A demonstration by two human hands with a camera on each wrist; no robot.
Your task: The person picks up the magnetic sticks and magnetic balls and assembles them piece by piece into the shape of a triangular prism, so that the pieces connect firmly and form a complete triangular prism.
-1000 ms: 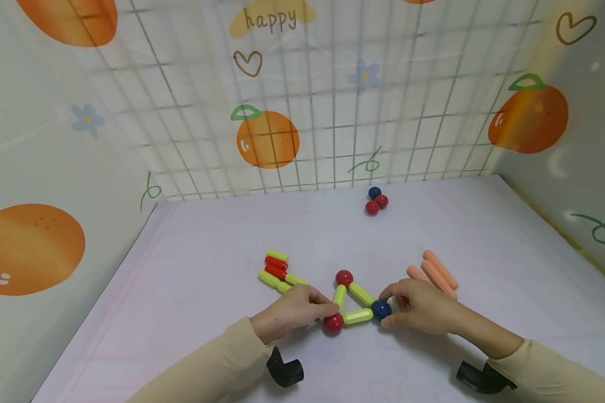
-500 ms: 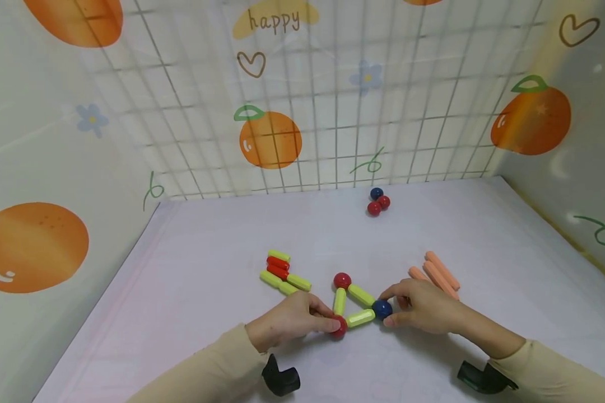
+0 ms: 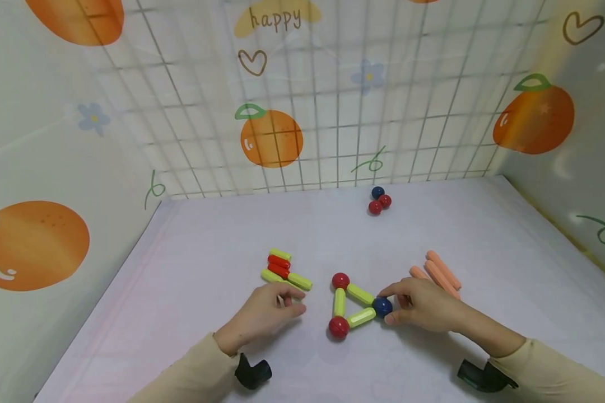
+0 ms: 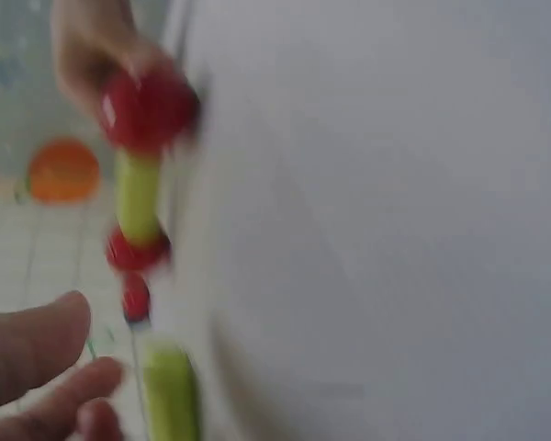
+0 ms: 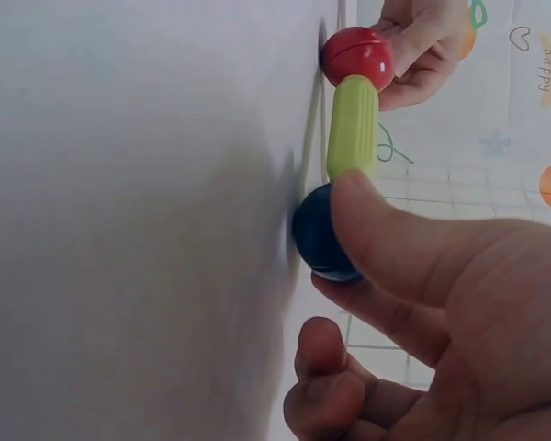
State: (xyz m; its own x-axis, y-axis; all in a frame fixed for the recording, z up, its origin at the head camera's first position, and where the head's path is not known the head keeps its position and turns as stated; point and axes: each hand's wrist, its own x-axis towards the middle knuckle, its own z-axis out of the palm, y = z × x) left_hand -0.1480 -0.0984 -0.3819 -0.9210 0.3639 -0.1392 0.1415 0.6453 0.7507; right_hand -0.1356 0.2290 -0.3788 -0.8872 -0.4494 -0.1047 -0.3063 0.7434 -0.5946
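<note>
A triangle of three yellow-green rods lies on the table, with a blue ball at its right corner and red balls at the other two, a near one and a far one. My right hand pinches the blue ball between thumb and finger; the right wrist view shows the same ball under the thumb. To the left of the triangle, my left hand is held apart from it, thumb and fingers spread with nothing between them. Just beyond its fingertips lies a loose yellow-green rod.
Short red rods and more yellow-green rods lie beyond the left hand, one partly hidden by it. Several orange rods lie behind the right hand. A blue ball and two red balls sit together near the back wall.
My left hand has let go of the near red ball and moved left, toward the loose rods. My right hand keeps its pinch on the blue ball. The triangle's left side has shifted slightly.
</note>
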